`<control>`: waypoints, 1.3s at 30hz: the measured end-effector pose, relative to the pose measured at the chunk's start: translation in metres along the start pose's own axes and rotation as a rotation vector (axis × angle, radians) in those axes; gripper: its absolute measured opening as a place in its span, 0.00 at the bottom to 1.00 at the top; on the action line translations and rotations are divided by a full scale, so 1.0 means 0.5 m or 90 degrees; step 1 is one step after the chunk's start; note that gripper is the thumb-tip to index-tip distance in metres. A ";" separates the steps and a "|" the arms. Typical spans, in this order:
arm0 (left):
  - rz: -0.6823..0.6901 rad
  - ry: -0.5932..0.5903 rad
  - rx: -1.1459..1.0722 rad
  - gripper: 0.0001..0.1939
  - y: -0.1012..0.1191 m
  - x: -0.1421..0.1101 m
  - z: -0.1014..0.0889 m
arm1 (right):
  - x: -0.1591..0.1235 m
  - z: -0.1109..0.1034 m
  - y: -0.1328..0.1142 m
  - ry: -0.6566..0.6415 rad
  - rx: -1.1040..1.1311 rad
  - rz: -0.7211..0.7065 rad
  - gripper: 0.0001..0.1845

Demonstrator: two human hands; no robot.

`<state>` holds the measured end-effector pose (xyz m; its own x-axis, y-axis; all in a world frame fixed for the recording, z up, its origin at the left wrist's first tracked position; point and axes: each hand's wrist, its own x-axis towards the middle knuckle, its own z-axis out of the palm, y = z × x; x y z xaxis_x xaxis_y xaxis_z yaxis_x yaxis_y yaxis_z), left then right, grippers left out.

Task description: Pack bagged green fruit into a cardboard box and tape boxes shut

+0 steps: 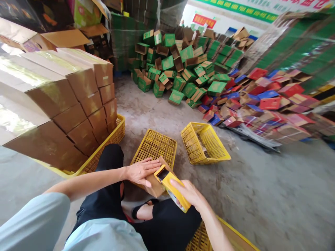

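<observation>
A small brown cardboard box (156, 188) rests on an upturned yellow plastic crate (157, 144) in front of my knees. My left hand (143, 171) lies on top of the box with its fingers stretched out. In my right hand (190, 192) is a yellow tape dispenser (174, 190), with my fingers wrapped round its body. The dispenser's front end touches the box just right of my left fingertips. My left hand and the dispenser hide part of the box's top.
Stacked brown boxes (75, 104) stand at left inside a yellow crate (120, 127). Another yellow crate (191, 148) sits ahead on the right. Green boxes (176, 97) and red and blue boxes (270, 103) lie heaped farther back. At bottom right, a yellow crate (200, 240) is partly visible.
</observation>
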<state>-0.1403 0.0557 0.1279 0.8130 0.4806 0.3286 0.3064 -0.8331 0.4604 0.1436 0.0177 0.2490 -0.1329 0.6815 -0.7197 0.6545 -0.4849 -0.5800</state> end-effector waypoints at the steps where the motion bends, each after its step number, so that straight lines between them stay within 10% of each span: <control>1: 0.007 0.001 0.010 0.51 -0.006 -0.001 0.002 | 0.000 0.002 0.002 -0.005 0.007 -0.002 0.30; 8: 0.006 0.040 0.057 0.32 -0.048 0.001 0.040 | -0.010 0.016 0.018 0.015 -0.011 -0.015 0.30; 24: 0.018 0.089 0.065 0.27 -0.064 0.002 0.054 | -0.046 0.002 0.080 -0.001 0.022 -0.007 0.33; 39: 0.081 -0.037 0.061 0.38 0.033 0.049 0.008 | -0.040 -0.005 0.109 0.029 0.022 0.018 0.33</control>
<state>-0.1135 0.0527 0.1402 0.8746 0.3553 0.3298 0.2427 -0.9098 0.3367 0.1838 -0.0207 0.2330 -0.0799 0.6918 -0.7177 0.6312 -0.5221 -0.5735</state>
